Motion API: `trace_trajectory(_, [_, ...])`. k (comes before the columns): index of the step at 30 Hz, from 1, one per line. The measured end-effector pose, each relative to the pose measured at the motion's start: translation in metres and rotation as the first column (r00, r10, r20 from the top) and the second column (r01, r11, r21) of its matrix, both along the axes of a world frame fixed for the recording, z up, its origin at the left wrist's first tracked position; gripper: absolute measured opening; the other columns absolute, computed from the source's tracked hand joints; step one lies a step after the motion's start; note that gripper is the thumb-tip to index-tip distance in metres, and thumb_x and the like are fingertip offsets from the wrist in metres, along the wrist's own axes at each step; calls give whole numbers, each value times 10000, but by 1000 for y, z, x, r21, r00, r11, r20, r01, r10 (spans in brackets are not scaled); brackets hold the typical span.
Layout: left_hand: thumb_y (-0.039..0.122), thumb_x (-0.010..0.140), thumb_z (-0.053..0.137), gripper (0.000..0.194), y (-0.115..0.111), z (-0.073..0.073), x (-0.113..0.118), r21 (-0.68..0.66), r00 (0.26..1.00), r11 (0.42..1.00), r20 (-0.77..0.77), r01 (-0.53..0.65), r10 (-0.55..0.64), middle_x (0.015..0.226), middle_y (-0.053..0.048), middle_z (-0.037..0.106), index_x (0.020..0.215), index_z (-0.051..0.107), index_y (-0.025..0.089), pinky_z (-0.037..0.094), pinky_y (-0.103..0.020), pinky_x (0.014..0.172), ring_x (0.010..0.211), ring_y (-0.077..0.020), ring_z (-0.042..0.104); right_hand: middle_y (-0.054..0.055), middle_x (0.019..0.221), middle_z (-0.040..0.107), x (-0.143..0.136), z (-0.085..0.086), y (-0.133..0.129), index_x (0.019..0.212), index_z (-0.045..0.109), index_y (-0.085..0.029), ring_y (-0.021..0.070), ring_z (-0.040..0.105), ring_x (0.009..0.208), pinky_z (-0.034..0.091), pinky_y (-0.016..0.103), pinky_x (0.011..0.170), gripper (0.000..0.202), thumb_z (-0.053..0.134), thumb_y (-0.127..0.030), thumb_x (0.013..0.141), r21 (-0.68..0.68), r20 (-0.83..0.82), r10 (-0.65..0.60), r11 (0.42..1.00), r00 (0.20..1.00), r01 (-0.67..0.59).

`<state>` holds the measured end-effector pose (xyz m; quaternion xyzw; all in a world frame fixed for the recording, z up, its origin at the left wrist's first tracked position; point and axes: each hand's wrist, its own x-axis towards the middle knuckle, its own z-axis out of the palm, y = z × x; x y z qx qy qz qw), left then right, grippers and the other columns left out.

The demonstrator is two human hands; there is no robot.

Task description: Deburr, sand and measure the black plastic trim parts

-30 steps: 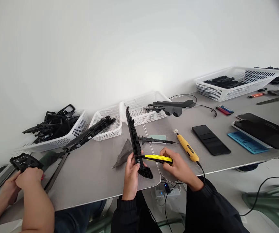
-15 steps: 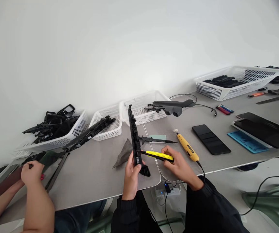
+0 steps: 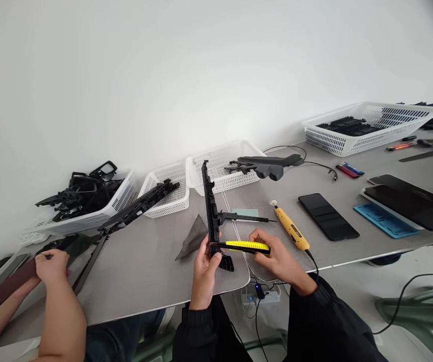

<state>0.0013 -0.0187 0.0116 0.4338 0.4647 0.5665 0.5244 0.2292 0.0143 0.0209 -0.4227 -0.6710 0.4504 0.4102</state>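
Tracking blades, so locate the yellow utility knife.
In the head view, lower right of centre, the right hand holds the yellow utility knife across the black plastic strip.

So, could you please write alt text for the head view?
A person's left hand holds a long black plastic part while the right hand holds a yellow utility knife across it. On the gray table lie a caliper, a yellow rotary tool and a smartphone.

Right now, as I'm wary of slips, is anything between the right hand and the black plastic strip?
Only the yellow utility knife gripped in the right hand; it reaches across the black plastic strip in the left hand.
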Motion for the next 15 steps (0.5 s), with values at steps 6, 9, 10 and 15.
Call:
trace_trajectory(6, [402,923,789,622,1,-1,0,-17,1000,999,6,-27,28,1488,-98,672,1508,619,274,506,-391,1088,1109,-236,705,-44,735,490,-1,2,-1,906,504,-234,163,419,695,299,289,653,165,528,-177,752,20,-8,-55,998,998,55])
trace_trajectory(9, [387,941,766,617,0,0,-1,-10,1000,1000,8,-24,24,1498,-102,662,1524,597,277,488,-408,1123,1193,-258,692,-52,730,478,0,1,-1,900,506,-232,154,402,683,289,288,647,177,533,-160,741,27,3,-18,999,1000,17])
trace_trajectory(10, [375,949,752,611,0,1,-1,-6,1000,1000,12,-20,20,1511,-105,651,1530,588,277,485,-414,1127,1215,-265,684,-53,735,482,0,1,-1,901,508,-232,153,404,685,288,288,649,179,535,-157,740,28,8,-12,1000,1000,12])
trace_trajectory(15, [257,940,684,600,-1,3,-2,7,999,1000,42,14,-15,1563,-99,608,1528,570,273,467,-405,1126,1289,-279,643,-60,722,467,0,0,-1,910,504,-236,154,395,676,279,288,646,180,539,-162,749,37,10,-26,999,1000,25])
